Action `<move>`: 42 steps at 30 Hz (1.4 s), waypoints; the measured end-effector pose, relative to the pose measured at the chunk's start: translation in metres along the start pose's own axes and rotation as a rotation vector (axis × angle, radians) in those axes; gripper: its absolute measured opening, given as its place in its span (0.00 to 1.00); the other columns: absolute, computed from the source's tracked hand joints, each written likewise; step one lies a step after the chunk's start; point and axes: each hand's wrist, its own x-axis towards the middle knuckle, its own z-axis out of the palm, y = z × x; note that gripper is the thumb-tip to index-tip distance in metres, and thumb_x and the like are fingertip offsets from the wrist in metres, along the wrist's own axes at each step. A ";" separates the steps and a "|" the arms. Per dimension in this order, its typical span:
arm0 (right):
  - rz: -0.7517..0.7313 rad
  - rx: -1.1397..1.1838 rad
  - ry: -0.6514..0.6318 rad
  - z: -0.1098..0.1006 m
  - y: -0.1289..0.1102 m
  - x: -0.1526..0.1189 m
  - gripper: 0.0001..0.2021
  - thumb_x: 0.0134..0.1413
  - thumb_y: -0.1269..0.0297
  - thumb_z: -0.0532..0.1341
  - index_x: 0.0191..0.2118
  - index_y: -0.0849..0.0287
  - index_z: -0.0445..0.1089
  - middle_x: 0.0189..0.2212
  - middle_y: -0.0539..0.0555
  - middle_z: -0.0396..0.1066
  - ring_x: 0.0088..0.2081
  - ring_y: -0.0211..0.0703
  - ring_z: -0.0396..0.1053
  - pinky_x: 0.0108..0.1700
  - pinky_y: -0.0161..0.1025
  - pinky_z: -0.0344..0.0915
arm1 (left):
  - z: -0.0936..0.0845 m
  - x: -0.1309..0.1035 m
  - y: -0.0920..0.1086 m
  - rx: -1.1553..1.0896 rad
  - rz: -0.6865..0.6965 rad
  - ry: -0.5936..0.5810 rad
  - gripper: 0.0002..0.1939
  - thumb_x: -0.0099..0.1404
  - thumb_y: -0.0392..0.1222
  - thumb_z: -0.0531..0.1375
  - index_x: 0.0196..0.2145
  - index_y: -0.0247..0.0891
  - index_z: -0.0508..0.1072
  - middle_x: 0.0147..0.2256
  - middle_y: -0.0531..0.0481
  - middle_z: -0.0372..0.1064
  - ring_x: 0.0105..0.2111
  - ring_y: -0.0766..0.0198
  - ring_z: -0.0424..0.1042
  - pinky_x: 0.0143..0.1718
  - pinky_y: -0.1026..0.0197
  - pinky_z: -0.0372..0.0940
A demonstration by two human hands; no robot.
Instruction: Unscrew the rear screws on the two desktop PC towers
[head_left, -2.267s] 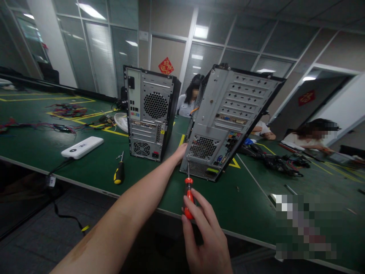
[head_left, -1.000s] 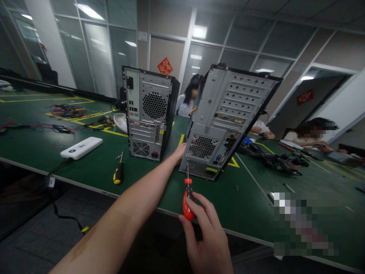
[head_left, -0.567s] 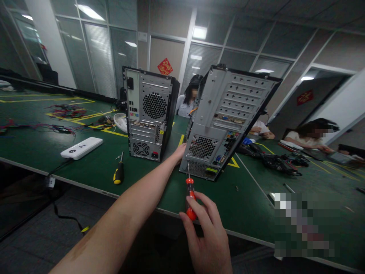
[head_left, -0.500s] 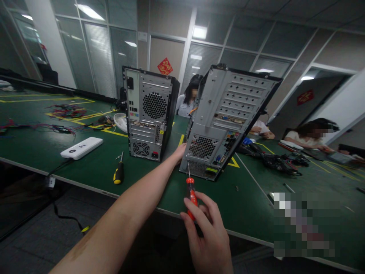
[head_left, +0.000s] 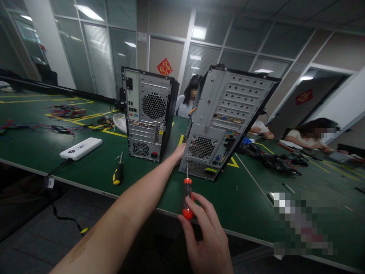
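A computer case leans to the right on the green table, its back panel facing me. My left hand reaches to its lower left side, fingers hidden behind the case. In my right hand is a screwdriver with a red and dark handle, held between thumb and fingers. Its shaft points up to the case's lower left corner, where the tip appears to touch the back panel. A second computer case stands upright to the left. Nearby lies a yellow and black screwdriver.
A white power bank with a cable lies on the left of the table. Bundled wires and black cables lie farther off. A small screw is right of the leaning case. Other people sit across the table.
The screwdriver handle has turned and tilted slightly left, with its red end now showing. My right fingers have shifted around it. The left arm and both cases stay in place.
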 end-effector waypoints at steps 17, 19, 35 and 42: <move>-0.004 0.023 -0.012 -0.002 -0.001 0.001 0.18 0.67 0.70 0.59 0.60 0.56 0.72 0.60 0.64 0.67 0.49 0.47 0.77 0.51 0.43 0.77 | 0.003 0.000 0.000 -0.045 -0.017 0.019 0.09 0.68 0.38 0.60 0.43 0.34 0.79 0.34 0.46 0.79 0.36 0.61 0.76 0.44 0.60 0.69; -0.009 0.032 -0.022 -0.002 -0.003 0.001 0.20 0.66 0.72 0.59 0.62 0.57 0.70 0.61 0.65 0.66 0.52 0.48 0.76 0.53 0.42 0.76 | 0.003 -0.002 0.001 -0.045 -0.009 0.017 0.09 0.67 0.38 0.61 0.42 0.34 0.79 0.34 0.46 0.79 0.36 0.61 0.76 0.44 0.60 0.69; -0.006 -0.018 0.083 0.004 0.004 0.002 0.13 0.67 0.68 0.62 0.55 0.57 0.72 0.55 0.62 0.74 0.54 0.49 0.76 0.52 0.43 0.76 | 0.004 -0.002 0.001 -0.079 -0.006 0.011 0.08 0.68 0.37 0.60 0.41 0.33 0.79 0.33 0.46 0.78 0.36 0.61 0.76 0.44 0.60 0.69; -0.037 0.017 0.026 0.000 -0.001 0.004 0.17 0.65 0.72 0.60 0.57 0.57 0.75 0.59 0.64 0.70 0.50 0.47 0.78 0.52 0.42 0.77 | 0.004 -0.002 0.002 -0.069 -0.029 0.018 0.08 0.68 0.38 0.61 0.41 0.34 0.79 0.31 0.46 0.78 0.33 0.62 0.76 0.42 0.60 0.68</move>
